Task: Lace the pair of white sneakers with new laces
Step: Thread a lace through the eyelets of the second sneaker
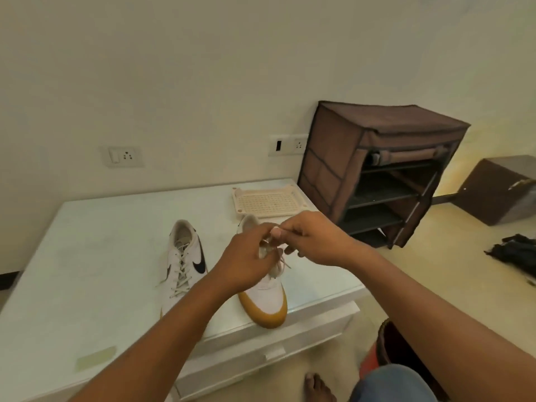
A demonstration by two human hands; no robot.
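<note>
Two white sneakers stand on a white glass-topped table (87,256). The left sneaker (185,256) carries a black swoosh and has laces crossed up its front. The right sneaker (268,297) has a tan gum sole at its toe, which points toward me. Above the right sneaker's tongue, my left hand (246,259) and my right hand (316,239) meet, each pinching the white lace (282,261). Loose lace strands trail below my fingers onto the shoe. My hands hide the eyelets there.
A cream perforated plastic tray (268,200) lies at the table's far edge. A brown fabric shoe rack (377,169) stands on the floor to the right, with a brown box (496,190) and dark cloth (513,253) beyond. My bare foot (317,387) is by the table's front.
</note>
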